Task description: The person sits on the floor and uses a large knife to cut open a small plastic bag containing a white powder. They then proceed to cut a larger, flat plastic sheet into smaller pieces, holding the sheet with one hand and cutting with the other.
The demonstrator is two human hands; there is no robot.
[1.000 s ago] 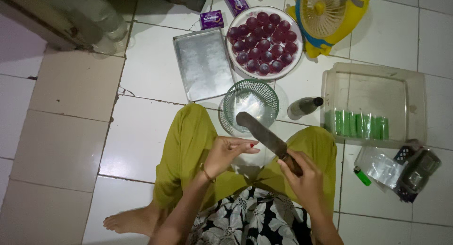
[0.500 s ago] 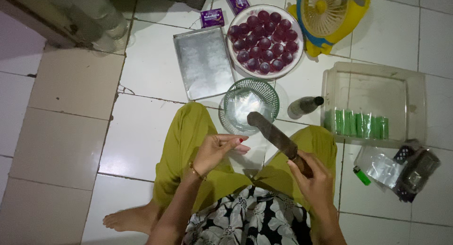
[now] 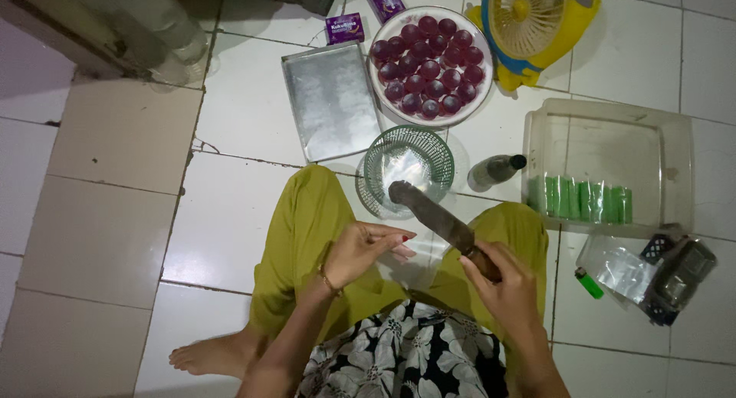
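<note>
Two hands over lap, right hand (image 3: pixel 502 287) fingers gripping knife (image 3: pixel 437 222), left hand (image 3: pixel 364 252) fingers loosely curled.

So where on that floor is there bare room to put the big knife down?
The widest bare tiles lie left of the metal tray and the person's knee. A smaller patch sits above the clear tub, right of the yellow fan. It is crowded around the green basket, plate of purple sweets and bottle.
</note>
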